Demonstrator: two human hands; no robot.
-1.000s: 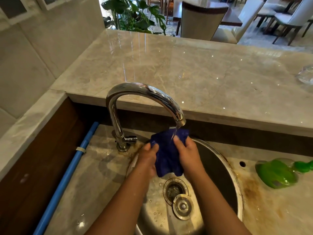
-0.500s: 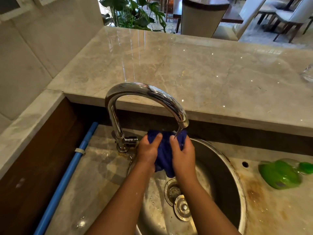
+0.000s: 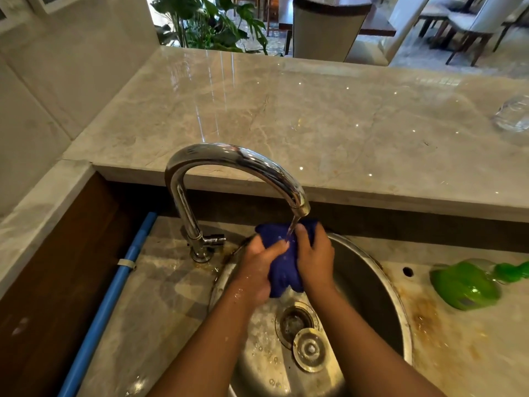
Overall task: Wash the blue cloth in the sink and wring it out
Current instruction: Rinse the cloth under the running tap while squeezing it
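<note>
The marble counter (image 3: 315, 124) spans 10 to 2 o'clock, and the frame edge cuts off a clear glass (image 3: 512, 113) at 2. The round steel sink (image 3: 369, 282) lies at 6 o'clock, its near rim cut off and its basin partly hidden by the forearms. The chrome faucet (image 3: 234, 159) pours onto the blue cloth (image 3: 282, 273), bunched above the drain at centre. The left hand (image 3: 259, 270) and right hand (image 3: 316, 259) clasp it from 9 and 3, their curled fingers hiding much of the fabric.

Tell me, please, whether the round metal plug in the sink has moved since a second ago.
No. The plug still lies against the near right edge of the drain, as before.
</note>
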